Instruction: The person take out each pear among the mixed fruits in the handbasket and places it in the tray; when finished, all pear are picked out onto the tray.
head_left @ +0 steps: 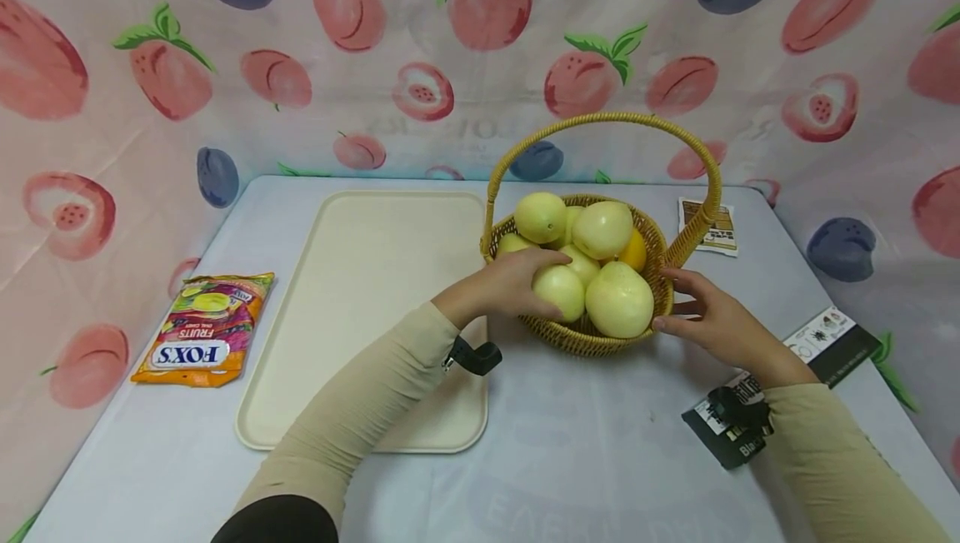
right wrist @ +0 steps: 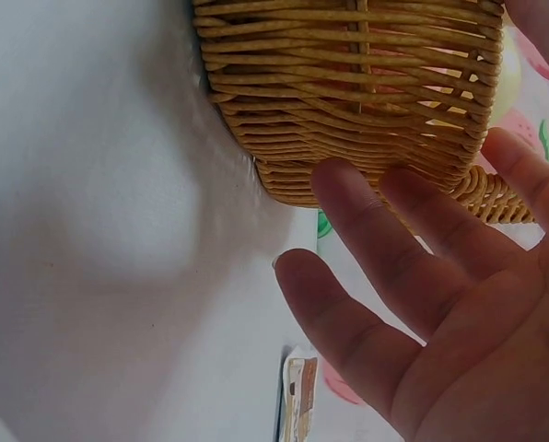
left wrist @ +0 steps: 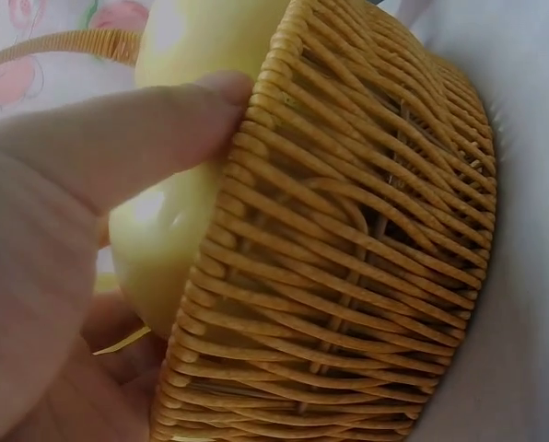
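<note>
The left hand (head_left: 517, 283) holds a smooth, round, pale yellow-green fruit (head_left: 561, 293) at the front left of a round, golden-brown woven wicker basket (head_left: 577, 343), thumb on the near side and fingers curled around the far side. The fruit sits inside the basket, close against the front rim and just beside a larger, rounded, pale green-yellow fruit (head_left: 619, 301). The right hand (head_left: 712, 318) is spread wide, thumb and fingers apart, touching the basket's right side near the foot of its tall arched handle (head_left: 600, 119); it grips no fruit and seems to serve as a brace.

For a sound hold on the fruit, the thumb is best kept opposite the fingers, around its widest part, with an even, light squeeze, since the glossy skin looks slippery and may bruise. In the left wrist view the thumb tip lies right at the rim, so it should not get trapped between fruit and wicker. Any lift is best made straight up until the fruit is above the rim, slowly enough that the heaped neighbours, among them a partly hidden orange-yellow fruit (head_left: 634, 250), settle without rolling over the edge. Gentle, steady pressure from the right hand should stop the basket tipping or sliding on the white-covered table (head_left: 585, 443). The flat, cream rectangular tray (head_left: 375, 276) lies just left of the basket.
</note>
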The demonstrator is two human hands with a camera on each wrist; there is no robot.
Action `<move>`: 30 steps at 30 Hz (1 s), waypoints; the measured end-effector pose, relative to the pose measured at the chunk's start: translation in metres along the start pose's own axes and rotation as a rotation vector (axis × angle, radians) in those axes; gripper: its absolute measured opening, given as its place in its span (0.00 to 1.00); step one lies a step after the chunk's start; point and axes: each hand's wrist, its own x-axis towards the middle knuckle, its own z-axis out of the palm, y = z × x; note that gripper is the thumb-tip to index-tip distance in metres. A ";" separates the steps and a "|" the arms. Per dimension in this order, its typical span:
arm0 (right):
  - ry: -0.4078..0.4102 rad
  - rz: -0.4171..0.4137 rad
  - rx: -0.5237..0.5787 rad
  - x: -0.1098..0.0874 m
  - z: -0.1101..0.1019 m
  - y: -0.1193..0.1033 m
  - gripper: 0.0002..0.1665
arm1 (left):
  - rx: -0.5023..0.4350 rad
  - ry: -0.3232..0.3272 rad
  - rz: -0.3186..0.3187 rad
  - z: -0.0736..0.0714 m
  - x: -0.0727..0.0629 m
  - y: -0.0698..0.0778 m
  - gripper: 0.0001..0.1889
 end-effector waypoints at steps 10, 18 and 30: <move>-0.007 0.014 -0.002 0.001 0.001 -0.001 0.48 | -0.064 0.036 0.014 0.000 -0.001 -0.005 0.39; -0.007 0.010 0.001 0.000 0.002 -0.002 0.48 | -0.152 0.102 -0.012 -0.005 -0.008 -0.009 0.37; 0.003 0.001 -0.011 -0.001 0.002 -0.002 0.47 | -0.240 0.169 0.017 -0.014 -0.022 -0.012 0.39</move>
